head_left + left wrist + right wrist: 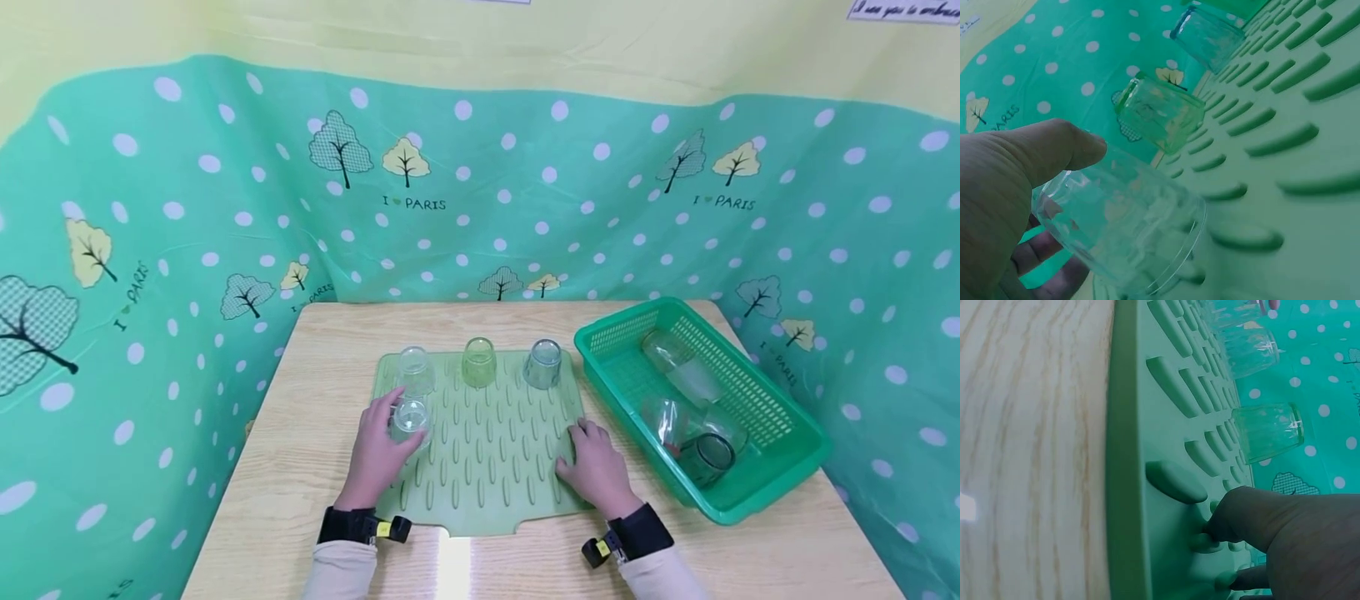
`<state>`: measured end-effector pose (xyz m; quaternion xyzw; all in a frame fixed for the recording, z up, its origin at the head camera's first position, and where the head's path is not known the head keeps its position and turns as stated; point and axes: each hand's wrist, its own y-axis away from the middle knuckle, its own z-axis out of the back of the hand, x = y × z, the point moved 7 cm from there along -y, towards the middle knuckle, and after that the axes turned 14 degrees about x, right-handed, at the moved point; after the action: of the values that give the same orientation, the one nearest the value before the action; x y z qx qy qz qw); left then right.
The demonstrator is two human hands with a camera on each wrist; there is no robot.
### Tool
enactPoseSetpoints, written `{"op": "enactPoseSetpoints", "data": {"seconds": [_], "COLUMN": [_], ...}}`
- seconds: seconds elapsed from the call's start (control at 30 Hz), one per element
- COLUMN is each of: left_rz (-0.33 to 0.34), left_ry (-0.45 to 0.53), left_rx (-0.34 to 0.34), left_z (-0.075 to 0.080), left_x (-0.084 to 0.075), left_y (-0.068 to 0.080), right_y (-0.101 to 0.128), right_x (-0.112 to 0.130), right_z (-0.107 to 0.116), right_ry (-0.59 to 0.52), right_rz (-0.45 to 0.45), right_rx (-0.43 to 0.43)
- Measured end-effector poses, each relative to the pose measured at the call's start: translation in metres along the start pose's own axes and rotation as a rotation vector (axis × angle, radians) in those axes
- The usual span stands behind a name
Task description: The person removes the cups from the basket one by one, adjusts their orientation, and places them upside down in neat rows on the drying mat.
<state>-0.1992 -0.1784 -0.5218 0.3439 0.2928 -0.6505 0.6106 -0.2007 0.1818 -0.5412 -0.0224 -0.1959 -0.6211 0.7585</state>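
Note:
In the head view my left hand [378,450] holds a clear glass [410,417] at the left of a pale green ridged drying mat [480,515]. The left wrist view shows the thumb along one side of that glass [1129,219] and fingers behind it; its wide rim faces the mat. Along the mat's back edge stand three upside-down glasses: a clear one [416,368], a yellow-green one [478,363] and a blue-grey one [542,365]. At the mat's right edge rests my right hand [597,468], fingers loosely bent and holding nothing.
A green plastic basket [753,408] stands at an angle right of the mat. Several glasses lie inside, including a dark one [707,460]. The wooden table [330,350] is bordered by a green dotted cloth [480,250] at the back and sides.

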Motion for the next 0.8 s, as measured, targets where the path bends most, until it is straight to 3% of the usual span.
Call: {"op": "enactPoseSetpoints", "data": {"seconds": [0.3,0.57,0.8], "left_rz": [0.028,0.032,0.022], "left_ry": [0.051,0.053,0.033], "left_rx": [0.057,0.048,0.063], "left_z": [0.0027,0.0005,0.0011], "left_x": [0.0038,0.0091,0.0090], "left_y": [-0.0025,-0.0005,0.0011], "right_y": [0.0039,0.0044,0.0025], "right_x": [-0.0007,0.0022,0.0009], "right_z": [0.0038,0.0008,0.0035], "right_ry": [0.006,-0.007,-0.106], "right_rz": [-0.003,0.005,0.005], "right_rx": [-0.018,-0.013,0.028]}}
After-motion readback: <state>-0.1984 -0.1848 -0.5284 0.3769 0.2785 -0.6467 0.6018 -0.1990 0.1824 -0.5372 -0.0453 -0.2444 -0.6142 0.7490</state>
